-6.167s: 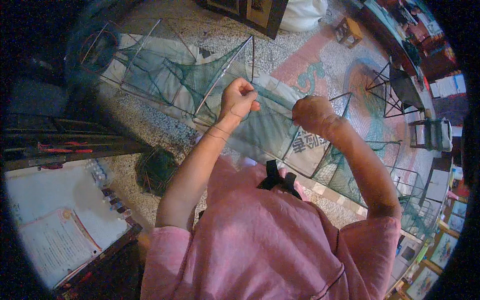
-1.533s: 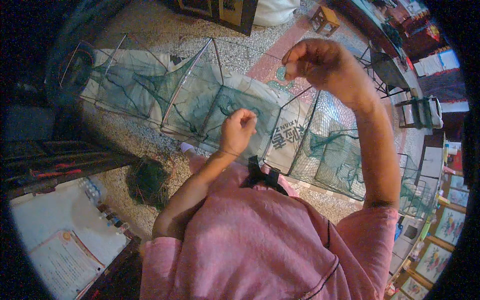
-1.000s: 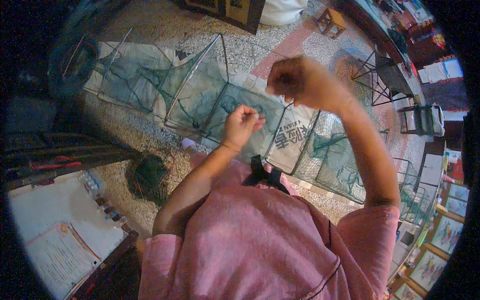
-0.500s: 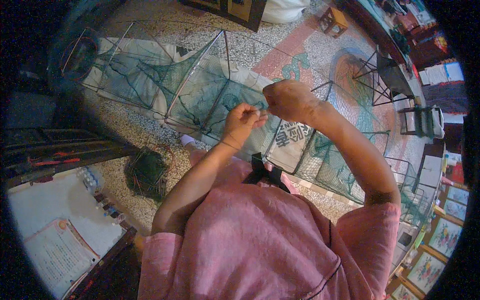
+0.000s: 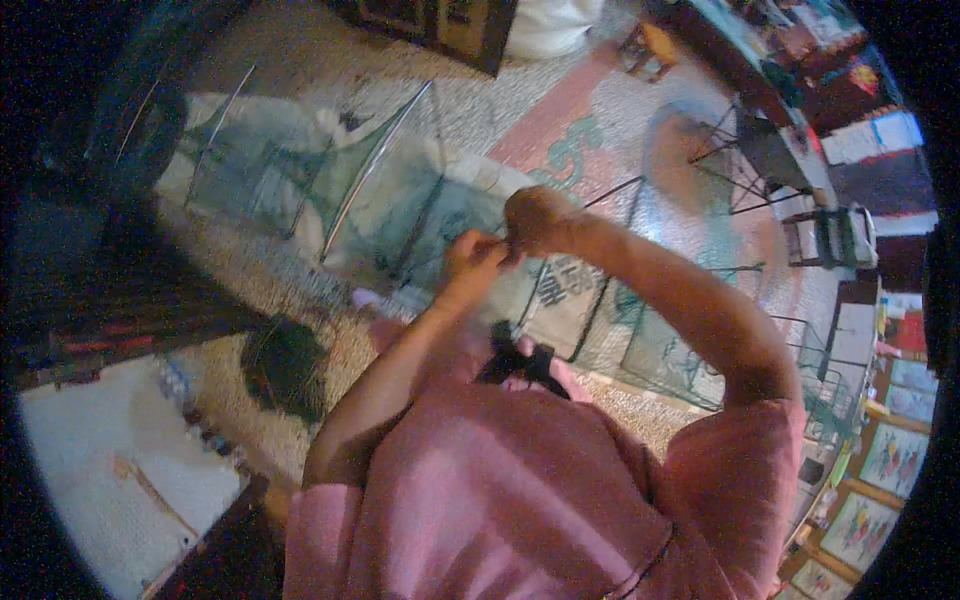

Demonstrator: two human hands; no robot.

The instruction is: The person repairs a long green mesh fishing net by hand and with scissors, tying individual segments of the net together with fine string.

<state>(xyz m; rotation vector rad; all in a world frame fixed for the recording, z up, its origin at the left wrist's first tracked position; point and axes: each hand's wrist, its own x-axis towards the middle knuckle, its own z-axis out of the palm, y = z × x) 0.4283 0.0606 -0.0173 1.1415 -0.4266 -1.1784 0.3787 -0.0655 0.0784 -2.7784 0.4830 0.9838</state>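
Observation:
My left hand (image 5: 470, 260) and my right hand (image 5: 540, 220) meet above the middle of a long green net trap (image 5: 256, 150), their fingers closed and blurred together. What is pinched between them is too small and smeared to name. The trap has thin metal frames (image 5: 376, 166) and lies stretched from upper left to lower right over pale sacking (image 5: 545, 325) with dark printing. A black strap or bow (image 5: 515, 365) is at my pink shirt, below my hands.
A bundle of dark netting (image 5: 285, 365) lies at my left beside a white tabletop (image 5: 110, 440). A dark cabinet (image 5: 420, 20), white sack (image 5: 550, 20) and wooden stool (image 5: 650, 45) are at the back. A folding frame (image 5: 745, 170), another seat (image 5: 830, 235) and cluttered shelves (image 5: 885, 480) line the right.
My right hand has come down from high on the right to join my left hand, which has stayed near the middle. The picture is now more blurred.

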